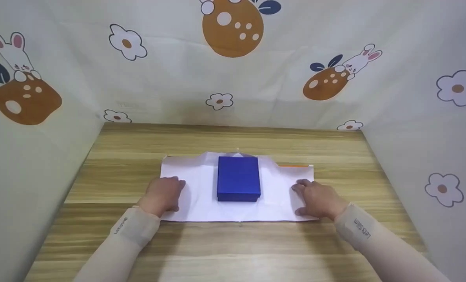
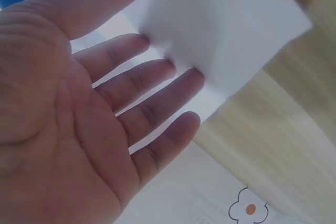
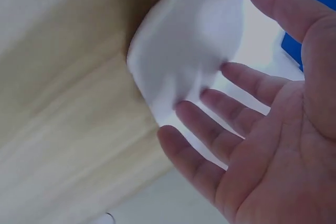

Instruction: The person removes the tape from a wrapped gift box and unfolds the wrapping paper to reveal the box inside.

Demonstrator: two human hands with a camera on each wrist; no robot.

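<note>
A blue lidded box (image 1: 238, 176) sits on the middle of a creased sheet of white paper (image 1: 201, 207) spread on the table. On the paper's left part rests my left hand (image 1: 164, 196), its fingertips touching the sheet. My right hand (image 1: 315, 199) touches the right part in the same way. Both wrist views show the fingers spread and fairly straight, the left fingers (image 2: 142, 82) and right fingers (image 3: 210, 124) each meeting the white surface. Neither hand touches the box, a corner of which shows in each wrist view.
The wood-grain table (image 1: 233, 250) extends around the paper on all sides. A pale cloth wall (image 1: 170, 70) printed with rabbits, oranges and flowers encloses the back and both sides. A short orange strip (image 1: 293, 166) marks the paper's far right edge.
</note>
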